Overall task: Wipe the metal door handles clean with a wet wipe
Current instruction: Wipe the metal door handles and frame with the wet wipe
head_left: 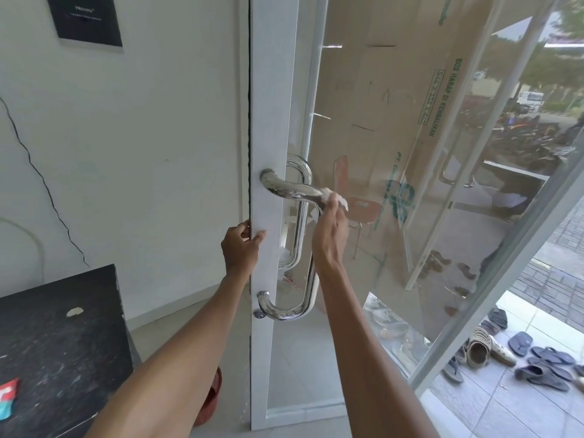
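— How far along is the job?
— Early, I'd judge. The glass door (268, 121) stands ajar. The wipe sits only at the upper bend of the near handle (284, 188). Its long upright bar and lower bend look left to do, and so does the far handle (301, 222) behind the glass.
— And the hands?
— The left hand (241, 248) grips the door's edge, fingers wrapped round it and thumb on the face. The right hand (330, 229) pinches the wipe (340, 202) against the bend.
— Anything unclear?
— Shine alone doesn't tell which parts are clean. The fingers hide most of the wipe. A packet (8, 399) on the dark surface (63, 343) is cut off at the edge.
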The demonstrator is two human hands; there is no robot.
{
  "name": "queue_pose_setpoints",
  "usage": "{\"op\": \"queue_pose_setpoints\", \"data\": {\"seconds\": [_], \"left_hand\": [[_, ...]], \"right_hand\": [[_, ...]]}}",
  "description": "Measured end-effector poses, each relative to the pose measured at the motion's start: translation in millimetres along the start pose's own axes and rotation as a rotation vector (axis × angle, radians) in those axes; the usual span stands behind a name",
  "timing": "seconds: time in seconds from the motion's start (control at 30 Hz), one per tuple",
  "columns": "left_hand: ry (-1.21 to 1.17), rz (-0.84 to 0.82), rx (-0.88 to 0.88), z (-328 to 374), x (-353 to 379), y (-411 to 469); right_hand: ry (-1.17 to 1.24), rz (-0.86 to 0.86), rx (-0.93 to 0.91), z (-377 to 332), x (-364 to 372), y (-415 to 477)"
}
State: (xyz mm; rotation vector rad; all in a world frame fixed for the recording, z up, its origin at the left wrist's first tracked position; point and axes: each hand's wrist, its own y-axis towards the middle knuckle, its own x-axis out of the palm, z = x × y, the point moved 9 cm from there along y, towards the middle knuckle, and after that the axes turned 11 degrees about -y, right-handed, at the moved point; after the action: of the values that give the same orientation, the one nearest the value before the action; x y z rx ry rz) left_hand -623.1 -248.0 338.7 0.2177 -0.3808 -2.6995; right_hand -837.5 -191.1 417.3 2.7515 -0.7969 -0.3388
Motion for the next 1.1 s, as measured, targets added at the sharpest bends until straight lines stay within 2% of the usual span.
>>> {"op": "queue_pose_setpoints", "data": {"seconds": [0.1,0.2,0.3,0.4,0.47,0.53,0.6,0.63,0.73,0.8,0.93,1.1], "left_hand": [[0.007,-0.005,-0.002,3.0,-1.4,-2.3],[0.011,-0.018,-0.011,5.5,-1.9,-3.2],[0.008,-0.008,-0.031,4.7,-3.2,-5.2],[0.021,0.006,-0.06,5.0,-3.9,-10.5],[0.014,0.003,-0.08,4.9,-3.6,-12.2],[-0.018,-0.008,-0.075,3.7,-2.9,-8.4],[-0.017,-0.008,-0.069,2.2,-4.1,-5.4],[-0.016,-0.005,-0.069,2.1,-4.7,-5.4],[-0.01,0.013,-0.063,3.5,-5.7,-7.4],[-0.003,0.023,-0.058,5.0,-6.0,-8.8],[0.0,0.023,-0.047,4.3,-7.8,-7.1],[0.005,-0.008,-0.043,0.9,-5.4,-6.5]], "right_hand": [[-0.318,-0.022,-0.308,-52.3,6.7,-3.0],[-0.738,-0.029,-0.525,-80.5,29.2,-14.4],[-1.021,-0.041,-0.675,-91.7,61.5,-26.4],[-1.204,-0.064,-0.75,-91.1,90.2,-35.4],[-1.216,-0.102,-0.839,-86.1,96.9,-44.0],[-1.061,-0.059,-0.925,-90.5,81.8,-47.8],[-0.806,0.043,-0.857,-92.3,45.6,-37.0],[-0.762,0.075,-0.804,-90.8,30.5,-30.1],[-0.832,0.134,-0.74,-94.8,11.9,-22.7],[-0.824,0.099,-0.7,-99.7,15.0,-23.6],[-0.869,-0.005,-0.763,-111.9,53.0,-30.3],[-0.934,-0.028,-0.67,-117.0,76.4,-27.8]]}}
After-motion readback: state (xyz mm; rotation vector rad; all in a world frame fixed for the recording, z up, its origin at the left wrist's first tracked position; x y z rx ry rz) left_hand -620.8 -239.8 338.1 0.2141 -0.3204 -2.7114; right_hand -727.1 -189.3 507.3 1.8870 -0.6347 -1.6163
